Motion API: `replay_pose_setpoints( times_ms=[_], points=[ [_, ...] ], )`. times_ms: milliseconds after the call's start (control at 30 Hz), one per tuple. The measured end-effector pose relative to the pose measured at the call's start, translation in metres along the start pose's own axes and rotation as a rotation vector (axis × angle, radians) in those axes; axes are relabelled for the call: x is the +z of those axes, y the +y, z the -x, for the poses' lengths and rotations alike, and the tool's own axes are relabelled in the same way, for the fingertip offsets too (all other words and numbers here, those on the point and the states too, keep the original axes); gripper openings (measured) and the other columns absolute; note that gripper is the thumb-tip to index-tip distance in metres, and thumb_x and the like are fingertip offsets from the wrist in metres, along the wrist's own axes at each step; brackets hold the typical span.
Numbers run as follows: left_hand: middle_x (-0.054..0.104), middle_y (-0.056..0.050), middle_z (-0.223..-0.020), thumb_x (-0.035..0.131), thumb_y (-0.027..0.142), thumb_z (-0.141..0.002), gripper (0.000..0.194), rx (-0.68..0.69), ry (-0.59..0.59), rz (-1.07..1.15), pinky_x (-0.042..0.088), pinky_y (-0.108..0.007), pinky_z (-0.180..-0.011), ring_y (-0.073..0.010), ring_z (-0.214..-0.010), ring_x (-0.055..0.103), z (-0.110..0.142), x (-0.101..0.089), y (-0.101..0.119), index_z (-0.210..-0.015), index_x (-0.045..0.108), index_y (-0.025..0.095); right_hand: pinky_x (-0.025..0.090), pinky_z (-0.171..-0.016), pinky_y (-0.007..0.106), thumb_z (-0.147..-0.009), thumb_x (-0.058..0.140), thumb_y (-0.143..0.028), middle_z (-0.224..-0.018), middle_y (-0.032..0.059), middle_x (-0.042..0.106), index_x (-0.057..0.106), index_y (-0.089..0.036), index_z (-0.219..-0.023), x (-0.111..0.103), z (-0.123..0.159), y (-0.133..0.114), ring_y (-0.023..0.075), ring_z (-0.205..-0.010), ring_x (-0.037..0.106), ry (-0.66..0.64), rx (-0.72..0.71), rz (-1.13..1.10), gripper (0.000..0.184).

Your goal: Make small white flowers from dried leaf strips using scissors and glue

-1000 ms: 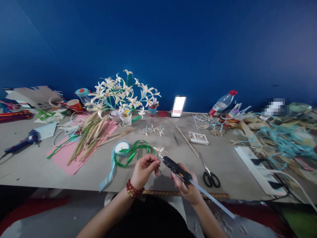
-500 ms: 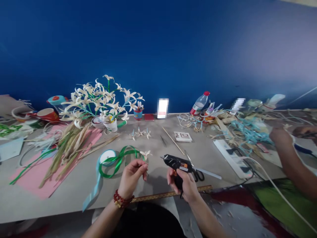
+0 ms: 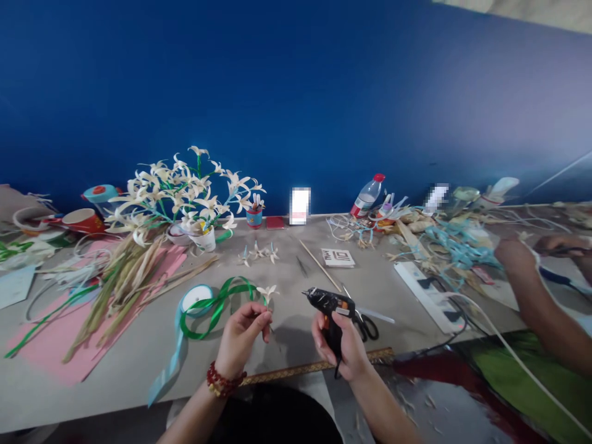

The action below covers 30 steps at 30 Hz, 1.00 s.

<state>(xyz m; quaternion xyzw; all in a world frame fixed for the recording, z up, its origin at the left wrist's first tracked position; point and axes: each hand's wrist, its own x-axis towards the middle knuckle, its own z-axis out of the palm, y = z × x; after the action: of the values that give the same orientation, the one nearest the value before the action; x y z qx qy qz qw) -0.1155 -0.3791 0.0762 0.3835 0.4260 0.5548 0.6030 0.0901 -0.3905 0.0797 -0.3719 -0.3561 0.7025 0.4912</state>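
Open tabletop (image 3: pixel 290 336) between left grip (image 3: pixel 241 340) pinching flower (image 3: pixel 267 293) and right grip (image 3: pixel 348 350) clasping glue gun (image 3: pixel 327 301), edge (image 3: pixel 106 412) nearby

A red-capped bottle (image 3: pixel 367 198) stands near the plain blue wall (image 3: pixel 296 92).

The flower (image 3: pixel 267 292) is white, the glue gun (image 3: pixel 326 301) mostly black.

From here, left hand (image 3: pixel 241 338) hides part of the white flower (image 3: pixel 267 292). Glue gun (image 3: pixel 332 301) in right hand (image 3: pixel 345 345) blocks scissors (image 3: pixel 365 328) mid-length. Phone (image 3: pixel 300 205) beyond both hands: screen blurred. Co-worker's arm (image 3: pixel 546 308), right of them, cut off.
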Motion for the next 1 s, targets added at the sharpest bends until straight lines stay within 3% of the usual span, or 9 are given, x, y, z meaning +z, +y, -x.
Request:
replay_pose_setpoints(
  times_ms=[100, 167, 300, 400, 567, 800, 900, 1000],
  points=[
    [0.062, 0.003, -0.066, 0.077, 0.036, -0.075, 0.025, -0.011, 0.004, -0.036, 0.042, -0.021, -0.051, -0.0064, -0.046, 0.053, 0.001, -0.004, -0.003, -0.076, 0.065, 0.015, 0.033, -0.032, 0.021, -0.094, 0.028, -0.057, -0.057, -0.0008, 0.058, 0.053, -0.019, -0.081, -0.021, -0.002, -0.008, 0.0093, -0.031, 0.041, 0.150, -0.169, 0.645, 0.047],
    [0.061, 0.003, -0.065, 0.077, 0.038, -0.075, 0.026, -0.022, 0.009, -0.055, 0.042, -0.021, -0.051, -0.0066, -0.046, 0.052, 0.001, -0.008, -0.005, -0.076, 0.065, 0.015, 0.044, -0.042, 0.024, -0.094, 0.032, -0.055, -0.058, 0.0013, 0.060, 0.058, -0.018, -0.085, -0.048, -0.009, -0.024, 0.0147, -0.042, 0.055, 0.269, -0.256, 1.090, 0.046],
    [0.061, 0.003, -0.065, 0.077, 0.041, -0.074, 0.029, -0.033, 0.021, -0.068, 0.041, -0.021, -0.051, -0.0068, -0.047, 0.052, 0.002, -0.013, -0.010, -0.075, 0.065, 0.015, 0.048, -0.062, 0.030, -0.086, 0.053, -0.042, -0.082, 0.0076, 0.069, 0.060, -0.020, -0.102, -0.116, -0.037, -0.072, 0.0251, -0.074, 0.066, 0.464, -0.311, 1.419, 0.029],
    [0.061, 0.002, -0.066, 0.077, 0.042, -0.075, 0.030, -0.026, 0.018, -0.067, 0.041, -0.021, -0.053, -0.0066, -0.048, 0.052, 0.003, -0.014, -0.014, -0.076, 0.065, 0.014, 0.047, -0.070, 0.031, -0.078, 0.062, -0.025, -0.102, 0.0103, 0.068, 0.060, -0.021, -0.110, -0.154, -0.067, -0.100, 0.0278, -0.087, 0.066, 0.400, -0.291, 1.634, 0.033],
    [0.062, 0.001, -0.067, 0.076, 0.043, -0.076, 0.030, -0.012, 0.032, -0.049, 0.039, -0.020, -0.051, -0.0067, -0.048, 0.051, 0.005, -0.017, -0.018, -0.076, 0.066, 0.014, 0.047, -0.079, 0.034, -0.073, 0.063, -0.014, -0.110, 0.0125, 0.067, 0.061, -0.018, -0.110, -0.179, -0.097, -0.110, 0.0294, -0.100, 0.063, 0.158, -0.263, 1.853, 0.038],
    [0.060, 0.002, -0.064, 0.076, 0.040, -0.076, 0.029, 0.010, 0.025, -0.062, 0.040, -0.021, -0.050, -0.0071, -0.047, 0.051, 0.003, -0.016, -0.018, -0.073, 0.065, 0.014, 0.043, -0.096, 0.037, -0.070, 0.064, -0.017, -0.127, 0.0136, 0.061, 0.059, -0.017, -0.122, -0.190, -0.098, -0.116, 0.0283, -0.113, 0.059, -0.108, -0.296, 1.921, 0.052],
    [0.061, 0.002, -0.066, 0.077, 0.040, -0.074, 0.029, 0.001, 0.040, -0.035, 0.041, -0.021, -0.049, -0.0072, -0.046, 0.051, 0.004, -0.015, -0.019, -0.075, 0.066, 0.014, 0.043, -0.098, 0.038, -0.068, 0.066, -0.019, -0.127, 0.0127, 0.061, 0.059, -0.018, -0.123, -0.190, -0.093, -0.125, 0.0290, -0.115, 0.058, -0.124, -0.293, 1.911, 0.056],
    [0.062, 0.001, -0.067, 0.077, 0.039, -0.074, 0.028, -0.009, 0.067, -0.030, 0.042, -0.021, -0.049, -0.0073, -0.047, 0.052, 0.007, -0.020, -0.019, -0.077, 0.066, 0.014, 0.045, -0.094, 0.037, -0.076, 0.059, -0.022, -0.122, 0.0123, 0.064, 0.061, -0.018, -0.115, -0.181, -0.074, -0.124, 0.0273, -0.111, 0.060, -0.023, -0.295, 1.893, 0.039]
  ],
)
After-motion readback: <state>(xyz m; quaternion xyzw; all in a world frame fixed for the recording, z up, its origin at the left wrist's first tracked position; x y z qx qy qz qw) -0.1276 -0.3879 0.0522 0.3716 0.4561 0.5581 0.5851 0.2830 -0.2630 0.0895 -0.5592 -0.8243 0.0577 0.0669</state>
